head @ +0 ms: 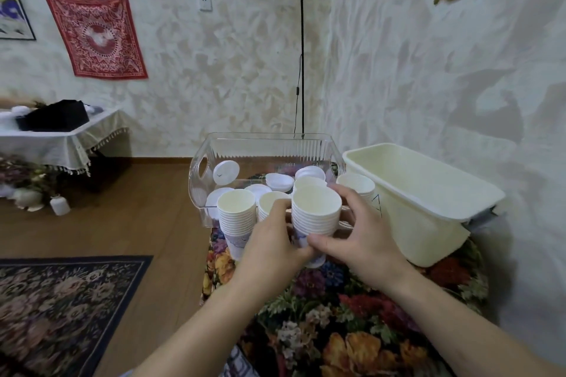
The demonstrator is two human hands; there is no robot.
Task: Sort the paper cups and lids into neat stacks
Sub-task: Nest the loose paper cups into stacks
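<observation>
Both the left hand (269,236) and right hand (355,232) grasp a nested stack of paper cups (315,214) just before the clear lid bin (232,141); it probably needs setting upright beside the neighbouring cup stack (236,217)

Two bare arms come up from the bottom edge. No sleeves cover them, all the way down to where the edge cuts them off. The left hand (272,237) has no ring, no watch and no glove. The right hand (356,234) is bare too, with nothing on the wrist. The nails that show are short and plain. No other part of the person can be seen.
</observation>
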